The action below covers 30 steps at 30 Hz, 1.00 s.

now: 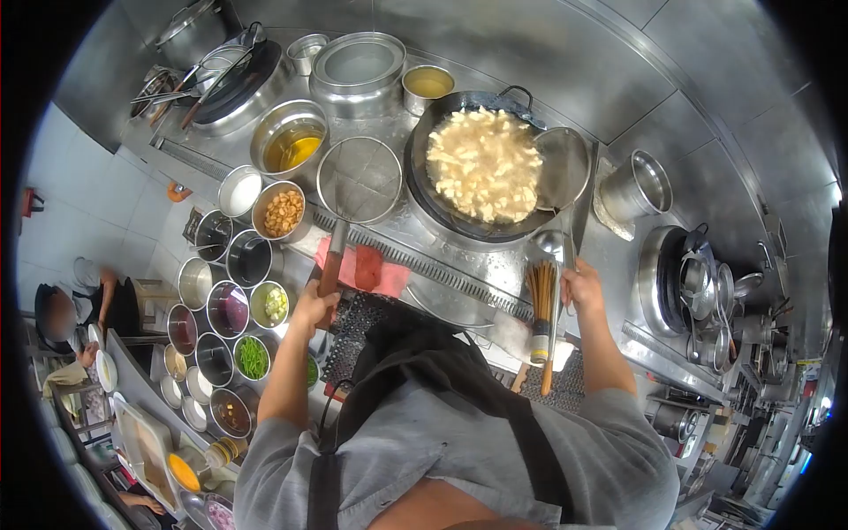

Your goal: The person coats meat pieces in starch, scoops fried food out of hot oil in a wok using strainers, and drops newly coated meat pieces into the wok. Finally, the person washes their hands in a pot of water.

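My left hand (315, 306) is closed round the wooden handle of a round wire-mesh strainer (358, 181), whose basket lies left of the wok. Closed on the metal handle of a skimmer (563, 163), my right hand (580, 287) is below the wok's right side; the skimmer head rests at the wok's right rim. Pale chunks of food (486, 163) sit in cloudy, bubbling liquid in the black wok (424, 190). Beside my right hand are a ladle (550, 241) and a bamboo brush (540, 300).
Several metal pots of ingredients stand at left, including green beans (253, 358) and fried brown pieces (284, 212). An oil pot (291, 146) is behind. A pink cloth (371, 269) lies at the counter's front. Another person (88, 291) is at far left. A tall pot (638, 185) stands at right.
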Motion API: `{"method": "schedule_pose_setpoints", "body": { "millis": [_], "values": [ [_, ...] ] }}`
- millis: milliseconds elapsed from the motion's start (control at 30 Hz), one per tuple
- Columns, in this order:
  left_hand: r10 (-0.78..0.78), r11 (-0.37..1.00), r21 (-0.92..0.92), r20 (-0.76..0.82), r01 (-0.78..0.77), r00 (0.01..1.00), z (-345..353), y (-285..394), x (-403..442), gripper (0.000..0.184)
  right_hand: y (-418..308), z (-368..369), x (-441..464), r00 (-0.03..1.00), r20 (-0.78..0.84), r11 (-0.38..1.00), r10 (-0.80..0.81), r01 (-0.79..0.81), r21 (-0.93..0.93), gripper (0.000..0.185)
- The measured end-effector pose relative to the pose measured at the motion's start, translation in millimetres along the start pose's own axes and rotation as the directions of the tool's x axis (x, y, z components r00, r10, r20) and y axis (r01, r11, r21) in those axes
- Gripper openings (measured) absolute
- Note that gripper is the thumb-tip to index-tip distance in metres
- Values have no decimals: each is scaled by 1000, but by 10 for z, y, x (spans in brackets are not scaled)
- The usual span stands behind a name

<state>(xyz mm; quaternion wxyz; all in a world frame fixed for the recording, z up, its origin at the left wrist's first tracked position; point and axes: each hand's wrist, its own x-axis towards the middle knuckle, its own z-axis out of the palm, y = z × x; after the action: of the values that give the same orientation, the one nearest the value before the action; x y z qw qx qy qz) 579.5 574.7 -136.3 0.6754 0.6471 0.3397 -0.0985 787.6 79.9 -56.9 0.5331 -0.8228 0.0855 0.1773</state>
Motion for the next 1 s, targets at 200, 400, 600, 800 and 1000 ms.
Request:
{"method": "schedule_pose_setpoints", "body": {
  "millis": [200,400,600,800,1000],
  "values": [
    [-2,1000,20,-57,3,998,187,201,-202,28,-53,-287,-77,994,-54,988,-99,92,-121,25],
    [14,1000,22,-78,-12,997,287,42,-176,26,-299,-545,-46,941,-186,788,-282,116,-605,34],
    [3,999,-32,-77,-5,997,315,16,-97,25,-219,-226,154,993,83,974,86,-66,-216,18],
    [38,998,-53,-109,-44,993,381,191,-295,25,51,691,444,977,196,898,80,-156,411,19],
    [95,992,-67,-163,-107,982,438,488,-431,25,-31,882,313,967,254,766,-10,-156,624,33]
  ]
}}
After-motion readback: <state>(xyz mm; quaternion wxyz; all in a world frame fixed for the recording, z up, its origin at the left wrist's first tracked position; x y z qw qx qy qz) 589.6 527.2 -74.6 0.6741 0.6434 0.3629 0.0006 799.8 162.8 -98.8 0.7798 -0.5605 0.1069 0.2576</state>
